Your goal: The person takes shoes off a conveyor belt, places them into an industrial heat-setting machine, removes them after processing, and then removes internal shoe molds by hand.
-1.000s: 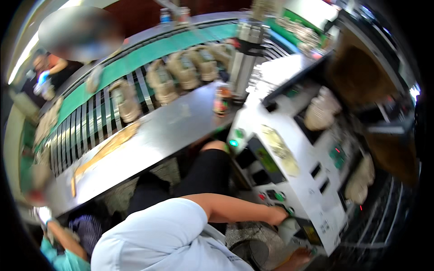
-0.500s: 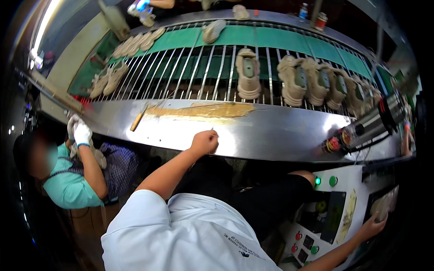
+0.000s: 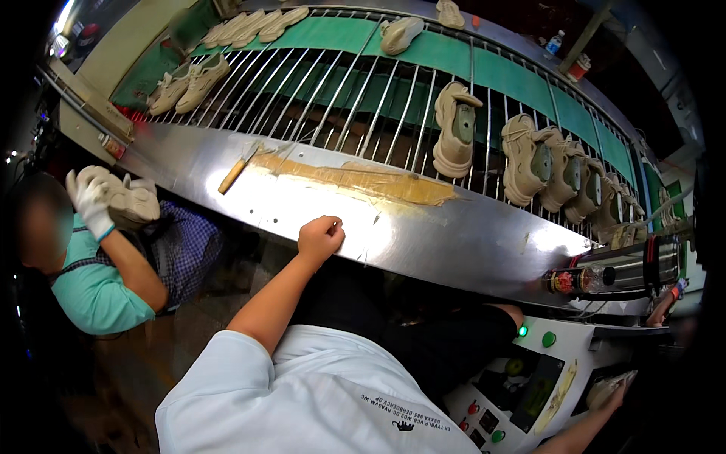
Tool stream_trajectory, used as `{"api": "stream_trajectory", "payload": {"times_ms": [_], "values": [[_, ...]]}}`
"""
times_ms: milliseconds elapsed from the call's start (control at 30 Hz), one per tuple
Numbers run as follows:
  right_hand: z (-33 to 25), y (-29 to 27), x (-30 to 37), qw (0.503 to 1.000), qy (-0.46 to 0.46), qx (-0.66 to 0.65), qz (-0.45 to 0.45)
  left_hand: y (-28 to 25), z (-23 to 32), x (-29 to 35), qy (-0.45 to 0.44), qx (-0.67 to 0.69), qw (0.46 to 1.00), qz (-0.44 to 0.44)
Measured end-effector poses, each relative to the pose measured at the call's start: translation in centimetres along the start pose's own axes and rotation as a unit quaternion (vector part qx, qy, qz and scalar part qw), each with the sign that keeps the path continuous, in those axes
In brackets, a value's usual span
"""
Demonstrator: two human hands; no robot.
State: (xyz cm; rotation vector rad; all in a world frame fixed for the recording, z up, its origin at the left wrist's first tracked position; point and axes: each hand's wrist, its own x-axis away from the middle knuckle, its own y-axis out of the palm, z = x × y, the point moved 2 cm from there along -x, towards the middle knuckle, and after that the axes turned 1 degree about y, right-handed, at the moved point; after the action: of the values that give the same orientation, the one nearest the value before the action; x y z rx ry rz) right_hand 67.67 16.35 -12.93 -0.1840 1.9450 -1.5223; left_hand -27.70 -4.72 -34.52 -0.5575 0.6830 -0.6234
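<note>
My left hand (image 3: 321,237) is closed in a loose fist at the near edge of the steel ledge (image 3: 484,240), and nothing shows in its fingers. Far to the lower right, my right hand (image 3: 620,395) grips a beige shoe (image 3: 603,389) at the opening of a white machine (image 3: 556,363). Part of that shoe is hidden by the hand and the dark opening. A brush-like tool with a wooden handle (image 3: 231,176) lies on the ledge beyond my left hand, beside a strip of brown tape (image 3: 355,182).
Beige shoes (image 3: 527,160) stand on the conveyor of metal rods (image 3: 363,106), with one single shoe (image 3: 454,130) apart from them. A steel flask (image 3: 631,265) and a bottle (image 3: 578,281) lie at the ledge's right. To the left, a gloved co-worker (image 3: 113,276) holds a shoe.
The view has turned, so the conveyor and ledge slant down to the right. The co-worker's shoe is raised and shows more. My left hand stays closed; my right still holds its shoe by the machine.
</note>
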Motion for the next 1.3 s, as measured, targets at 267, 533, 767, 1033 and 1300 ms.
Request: {"api": "stream_trajectory", "payload": {"times_ms": [267, 533, 767, 1033, 1300], "values": [[8.8, -1.8, 15.1, 0.916, -0.027, -0.331, 0.226, 0.1, 1.8, -0.8, 0.009, -0.007, 1.000, -0.017], [2.8, -4.7, 31.7, 0.693, 0.018, -0.720, -0.041, 3.0, 14.4, 4.1, 0.020, 0.329, 0.880, -0.342], [-13.6, -10.2, 47.8, 0.395, -0.085, -0.759, -0.510, 1.6, 24.2, -0.1, -0.039, 0.731, 0.449, -0.513], [-25.0, -19.5, 56.1, 0.453, -0.454, -0.520, -0.564, -3.1, 6.9, -8.4, -0.227, 0.707, 0.616, -0.264], [-15.4, -5.5, 58.2, 0.622, -0.280, -0.465, -0.565, 2.6, 1.7, -31.0, -0.280, 0.490, 0.791, -0.235]]}}
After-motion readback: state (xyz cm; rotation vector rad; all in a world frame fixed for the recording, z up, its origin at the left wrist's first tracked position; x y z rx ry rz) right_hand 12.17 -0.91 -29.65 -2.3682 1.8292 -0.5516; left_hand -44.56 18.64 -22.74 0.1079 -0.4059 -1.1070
